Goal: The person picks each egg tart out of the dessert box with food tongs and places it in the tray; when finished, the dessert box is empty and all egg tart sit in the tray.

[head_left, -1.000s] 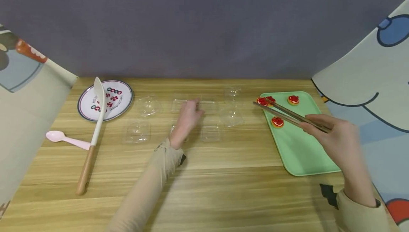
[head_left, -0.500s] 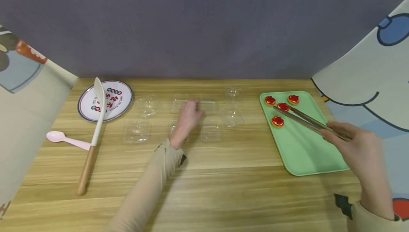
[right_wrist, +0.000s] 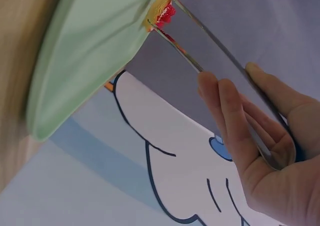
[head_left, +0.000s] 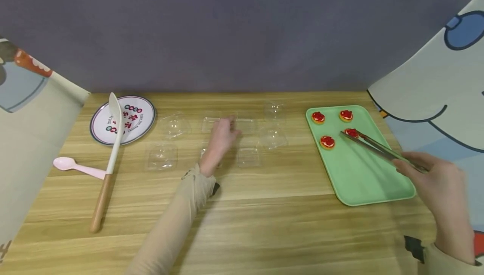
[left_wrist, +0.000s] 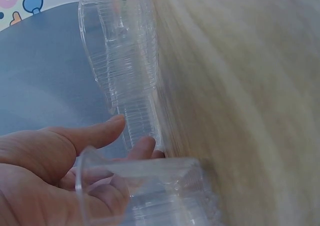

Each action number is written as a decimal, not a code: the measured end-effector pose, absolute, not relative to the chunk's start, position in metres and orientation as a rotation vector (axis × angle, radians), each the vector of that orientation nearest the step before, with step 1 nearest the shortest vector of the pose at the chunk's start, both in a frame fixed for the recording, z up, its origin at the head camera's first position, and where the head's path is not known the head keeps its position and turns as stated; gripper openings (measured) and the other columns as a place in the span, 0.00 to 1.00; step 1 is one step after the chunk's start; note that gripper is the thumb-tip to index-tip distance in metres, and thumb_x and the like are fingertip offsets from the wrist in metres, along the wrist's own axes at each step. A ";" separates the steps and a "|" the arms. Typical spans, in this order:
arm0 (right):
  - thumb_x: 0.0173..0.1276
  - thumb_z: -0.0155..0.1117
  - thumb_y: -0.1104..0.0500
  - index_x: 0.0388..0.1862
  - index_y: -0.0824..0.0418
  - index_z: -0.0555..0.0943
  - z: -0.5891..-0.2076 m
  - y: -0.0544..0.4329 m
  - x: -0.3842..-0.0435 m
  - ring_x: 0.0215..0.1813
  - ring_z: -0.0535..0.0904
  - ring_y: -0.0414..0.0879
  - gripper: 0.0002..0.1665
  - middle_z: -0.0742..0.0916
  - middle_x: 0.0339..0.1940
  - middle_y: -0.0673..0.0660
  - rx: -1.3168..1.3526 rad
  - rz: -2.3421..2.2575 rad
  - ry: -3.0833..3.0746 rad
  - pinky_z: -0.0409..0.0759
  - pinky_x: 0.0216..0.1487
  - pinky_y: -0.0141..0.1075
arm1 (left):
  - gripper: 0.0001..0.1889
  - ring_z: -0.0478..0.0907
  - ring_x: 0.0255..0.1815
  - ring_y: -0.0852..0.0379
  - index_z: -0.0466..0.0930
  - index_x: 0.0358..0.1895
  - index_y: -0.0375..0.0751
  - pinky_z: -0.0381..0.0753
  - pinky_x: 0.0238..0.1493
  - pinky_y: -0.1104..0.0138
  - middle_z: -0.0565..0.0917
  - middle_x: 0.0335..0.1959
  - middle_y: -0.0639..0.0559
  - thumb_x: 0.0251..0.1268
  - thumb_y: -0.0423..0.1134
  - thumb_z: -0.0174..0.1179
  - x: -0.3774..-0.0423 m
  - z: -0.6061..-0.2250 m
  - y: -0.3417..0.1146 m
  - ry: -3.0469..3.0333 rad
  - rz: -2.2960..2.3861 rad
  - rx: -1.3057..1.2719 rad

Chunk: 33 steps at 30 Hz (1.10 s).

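My left hand [head_left: 221, 138] reaches in at the middle of the table, with thumb and curled fingers at the edge of a clear hinged plastic box [head_left: 247, 126]. In the left wrist view, part of that clear box [left_wrist: 137, 118] shows between thumb and fingertips. On the right, my right hand [head_left: 440, 178] grips metal tongs [head_left: 382, 151] between thumb and fingers. Their tips stand either side of a small red-topped tart [right_wrist: 160, 13], at the green tray's surface [head_left: 366, 178]. Three other red-topped tarts, one a tart [head_left: 327, 142] nearer the left rim, sit on the tray.
Several clear plastic boxes, including a domed one [head_left: 161, 157], stand open around my left hand. On the left are a round patterned plate [head_left: 141, 125], a long wooden-handled spoon [head_left: 101, 203] lying over it, and a pink spoon [head_left: 81, 167]. A grey partition [head_left: 227, 35] closes the back.
My right hand and the tongs have moved right, bringing the tart from beyond the tray's left rim to its middle. My left hand has stayed in place.
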State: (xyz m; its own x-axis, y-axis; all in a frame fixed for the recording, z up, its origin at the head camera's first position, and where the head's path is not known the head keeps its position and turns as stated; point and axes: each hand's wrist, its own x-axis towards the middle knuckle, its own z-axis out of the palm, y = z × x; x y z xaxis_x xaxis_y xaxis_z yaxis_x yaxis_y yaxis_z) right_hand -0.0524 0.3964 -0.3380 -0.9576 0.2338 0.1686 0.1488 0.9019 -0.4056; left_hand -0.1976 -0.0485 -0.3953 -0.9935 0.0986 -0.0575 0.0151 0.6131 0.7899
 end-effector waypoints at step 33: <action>0.65 0.81 0.63 0.53 0.71 0.89 -0.350 0.354 -0.045 0.37 0.61 0.04 0.20 0.90 0.45 0.75 -0.045 0.614 -2.571 0.65 0.24 0.14 | 0.34 0.85 0.42 0.47 0.68 0.77 0.26 0.91 0.47 0.63 0.84 0.61 0.29 0.71 0.26 0.68 -0.197 -0.396 -0.049 2.733 1.331 0.100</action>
